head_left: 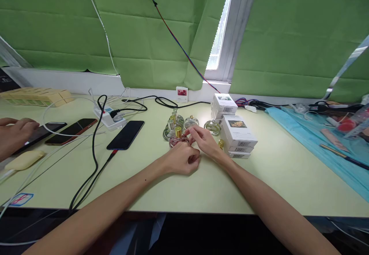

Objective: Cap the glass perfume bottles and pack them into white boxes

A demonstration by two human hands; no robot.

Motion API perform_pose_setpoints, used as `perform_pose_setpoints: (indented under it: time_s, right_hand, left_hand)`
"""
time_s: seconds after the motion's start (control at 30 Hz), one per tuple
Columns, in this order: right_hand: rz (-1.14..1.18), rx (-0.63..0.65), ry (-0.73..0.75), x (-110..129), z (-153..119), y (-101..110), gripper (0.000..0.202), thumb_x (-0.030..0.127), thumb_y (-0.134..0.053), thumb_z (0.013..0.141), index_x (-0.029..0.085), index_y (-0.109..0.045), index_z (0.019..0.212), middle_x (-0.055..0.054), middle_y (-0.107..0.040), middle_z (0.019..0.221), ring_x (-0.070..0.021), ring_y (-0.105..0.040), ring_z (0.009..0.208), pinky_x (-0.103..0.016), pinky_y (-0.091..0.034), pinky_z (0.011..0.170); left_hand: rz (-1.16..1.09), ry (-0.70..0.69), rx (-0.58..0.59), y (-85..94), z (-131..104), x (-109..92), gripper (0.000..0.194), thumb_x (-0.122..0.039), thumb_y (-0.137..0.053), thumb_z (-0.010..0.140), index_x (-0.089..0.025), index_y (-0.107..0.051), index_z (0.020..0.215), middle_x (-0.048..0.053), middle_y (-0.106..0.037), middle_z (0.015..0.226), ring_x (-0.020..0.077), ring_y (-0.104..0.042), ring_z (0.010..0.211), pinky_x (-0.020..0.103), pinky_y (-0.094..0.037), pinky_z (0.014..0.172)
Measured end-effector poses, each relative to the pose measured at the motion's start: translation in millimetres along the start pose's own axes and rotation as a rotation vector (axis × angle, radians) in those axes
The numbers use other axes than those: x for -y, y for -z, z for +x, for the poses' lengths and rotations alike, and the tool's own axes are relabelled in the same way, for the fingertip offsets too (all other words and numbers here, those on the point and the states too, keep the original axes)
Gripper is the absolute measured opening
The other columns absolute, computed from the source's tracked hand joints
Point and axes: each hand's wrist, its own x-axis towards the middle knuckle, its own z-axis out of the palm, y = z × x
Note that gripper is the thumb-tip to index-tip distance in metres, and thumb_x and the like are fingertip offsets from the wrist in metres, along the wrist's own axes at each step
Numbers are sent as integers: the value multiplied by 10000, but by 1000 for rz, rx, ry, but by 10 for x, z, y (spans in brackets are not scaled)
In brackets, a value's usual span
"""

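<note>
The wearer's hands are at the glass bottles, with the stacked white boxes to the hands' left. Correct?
Wrong side: the left hand and right hand are at the glass bottles, but the head view shows the stacked white boxes to the hands' right.

Bottles (171, 124) cluster mid-frame on the worktop (216, 193). To their right stand two stacks of boxes (238, 132), one behind the other; a sheet (307, 141) spreads at the far right. Left of centre lies a phone (125, 135), with a power strip (106, 118) behind it. Cartons (36, 96) line the back at frame left.
</note>
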Motion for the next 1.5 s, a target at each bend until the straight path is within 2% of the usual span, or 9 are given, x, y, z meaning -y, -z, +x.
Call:
perform_pose_setpoints:
  time_s: [0.23, 0.5, 0.83, 1.0, 1.17, 1.5]
  right_hand:
    - [80, 53, -58, -29, -15, -12, 443, 621, -480, 987, 218, -663, 951, -38, -694, 889, -170, -675, 749, -331, -562, 763]
    - [108, 87, -81, 42, -33, -29, 354, 545, -529, 981, 210, -638, 946, -16, -674, 871, -162, -677, 780, -309, -555, 778]
    - [90, 75, -86, 79, -37, -39, 255, 442, -560, 968, 202, -645, 953, -23, -695, 880, -169, -695, 814, -319, -568, 795]
    - [51, 67, -72, 82, -35, -40, 240, 428, -557, 970, 207, -647, 952, -22, -701, 893, -168, -695, 834, -314, -563, 797]
    - [36, 63, -59, 52, -33, -42, 259, 452, -561, 968, 209, -649, 954, -23, -705, 899, -167, -691, 833, -311, -551, 794]
    - [4, 67, -44, 38, -41, -39, 282, 467, -573, 965, 202, -670, 976, -23, -726, 932, -163, -679, 848, -300, -535, 808]
  left_hand:
    - [104, 93, 143, 105, -3, 4, 367, -290, -549, 870, -188, -463, 528, 1, -515, 485, 134, -397, 495, 313, -237, 536]
    - [186, 175, 250, 192, -4, -6, 520, -417, -505, 954, -191, -463, 487, 21, -473, 480, 162, -424, 490, 333, -235, 543]
    - [294, 251, 247, 177, 3, 7, 568, -517, -447, 992, -171, -620, 576, 81, -612, 618, 214, -574, 603, 326, -334, 579]
    - [313, 275, 225, 168, 7, 12, 531, -495, -435, 1002, -164, -690, 676, 98, -667, 697, 243, -642, 689, 330, -401, 629]
    - [337, 292, 203, 168, 16, 2, 488, -456, -439, 1008, -158, -698, 722, 112, -720, 795, 250, -671, 750, 327, -419, 642]
    - [378, 375, 179, 143, 31, 29, 459, -422, -429, 1004, -151, -712, 764, 124, -724, 786, 265, -676, 736, 335, -433, 633]
